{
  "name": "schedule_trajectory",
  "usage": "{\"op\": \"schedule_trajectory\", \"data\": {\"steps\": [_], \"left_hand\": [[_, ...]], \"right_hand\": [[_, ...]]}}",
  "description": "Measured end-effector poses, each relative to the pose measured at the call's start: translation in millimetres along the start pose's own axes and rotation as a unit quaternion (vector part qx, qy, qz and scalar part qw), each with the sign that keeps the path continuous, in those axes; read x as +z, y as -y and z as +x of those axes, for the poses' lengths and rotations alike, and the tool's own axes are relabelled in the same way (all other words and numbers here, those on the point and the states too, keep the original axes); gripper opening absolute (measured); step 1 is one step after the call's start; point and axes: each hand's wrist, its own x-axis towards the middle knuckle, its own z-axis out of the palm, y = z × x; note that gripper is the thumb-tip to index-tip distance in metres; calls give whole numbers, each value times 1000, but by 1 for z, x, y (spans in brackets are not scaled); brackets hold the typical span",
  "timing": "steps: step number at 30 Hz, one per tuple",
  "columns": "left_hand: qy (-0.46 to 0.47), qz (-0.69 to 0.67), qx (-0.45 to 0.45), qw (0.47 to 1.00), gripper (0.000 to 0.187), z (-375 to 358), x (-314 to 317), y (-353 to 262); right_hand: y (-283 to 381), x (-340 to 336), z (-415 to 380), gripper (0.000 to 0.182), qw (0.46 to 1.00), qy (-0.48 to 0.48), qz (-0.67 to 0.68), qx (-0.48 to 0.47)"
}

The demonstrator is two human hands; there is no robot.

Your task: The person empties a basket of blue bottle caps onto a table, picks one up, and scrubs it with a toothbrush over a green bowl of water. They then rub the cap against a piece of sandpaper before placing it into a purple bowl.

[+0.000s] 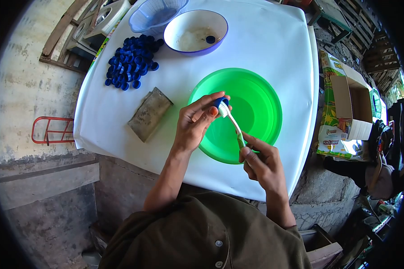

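left hand (195, 123) pinches a small blue cap (220, 103) between thumb and fingertips, held above the near-left part of a green basin (260, 96). right hand (262, 159) is closed around the green handle of a toothbrush (232, 123); the white brush head lies against the cap, the shaft slanting down to the right hand over the basin's near rim. the basin sits on a white table (274, 45), near its front edge. left of the basin, apart from it, a grey-brown block (150, 113) lies flat on the table. further back on the left, a heap of blue caps (132, 62), loosely piled. behind the basin, a white bowl with a purple rim (195, 32) holds one blue cap (210, 39); just beside it at the far edge, touching or nearly so, a pale blue basket (157, 15). to the right of the table, an open cardboard box (345, 105) stands off the tabletop. contents of the box cannot be made out.
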Motion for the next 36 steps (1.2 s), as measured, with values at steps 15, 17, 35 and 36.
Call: {"op": "schedule_trajectory", "data": {"steps": [15,17,35,36], "left_hand": [[-53,-10,25,998,35,1,4,-1],[-47,-2,42,998,34,0,0,3],[63,-10,29,998,34,-1,-14,-9],[61,0,20,998,35,-1,-14,-10]], "right_hand": [[6,-1,2,44,982,28,-164,-89],[1,-3,3,43,979,22,-188,-80],[-3,-13,7,33,994,45,-93,-29],[-5,-12,7,33,994,44,-98,-29]]}}
